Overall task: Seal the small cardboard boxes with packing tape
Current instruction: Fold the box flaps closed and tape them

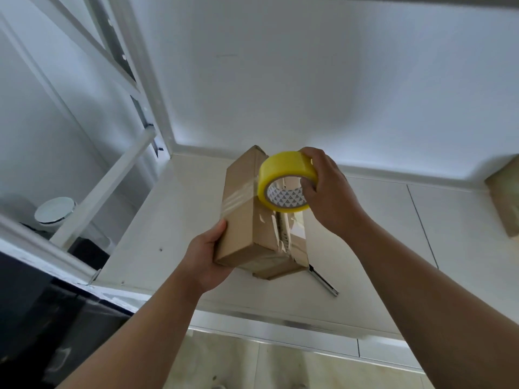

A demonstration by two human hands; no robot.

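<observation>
Box: long brown cardboard box [241, 217] in the middle of the view over the white table [365, 248], running near to far; whether it touches the table cannot be told
Left hand: the left hand [207, 259] grips the box's near left corner, thumb on the upper face, the other fingers hidden underneath
Right hand: the right hand [325, 186] holds the yellow tape roll [278, 169] against the box's right upper edge, fingers curled round the roll with one tip inside the core
Tape strip: clear tape strip [238, 197] runs from the roll across the box's upper face toward its left edge
Box right face: torn, wrinkled clear tape along the seam
Knife: grey utility knife [323, 282] lies on the table, partly under the box's near right corner
Second box: another cardboard box [505, 200] at the far right edge, well apart
Left side: white shelf frame [112, 175], with a round white lid [54, 210] behind it
</observation>
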